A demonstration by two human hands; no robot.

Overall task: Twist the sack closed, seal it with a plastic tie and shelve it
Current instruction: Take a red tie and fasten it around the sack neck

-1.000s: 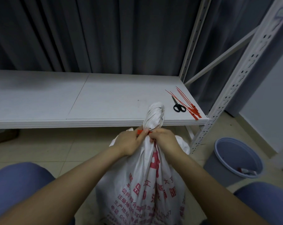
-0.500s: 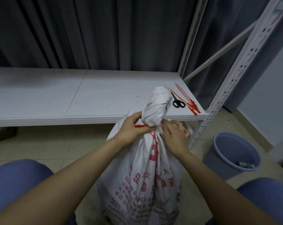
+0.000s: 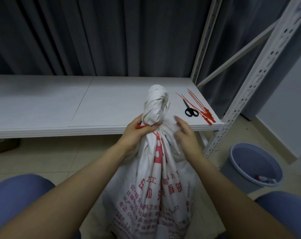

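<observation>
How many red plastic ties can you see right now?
5, roughly. One tie is round the neck of the sack, where the left hand grips it. About four loose ties lie on the shelf, at its right end beside the scissors. They overlap, so the count may be off.

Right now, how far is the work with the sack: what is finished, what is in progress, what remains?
Done: the sack is twisted at the neck and a red tie circles it. In hand: the left hand grips the neck at the tie; the right hand hovers open beside it. Left: the sack is not yet on the shelf; the tie's tightness is unclear.
</observation>
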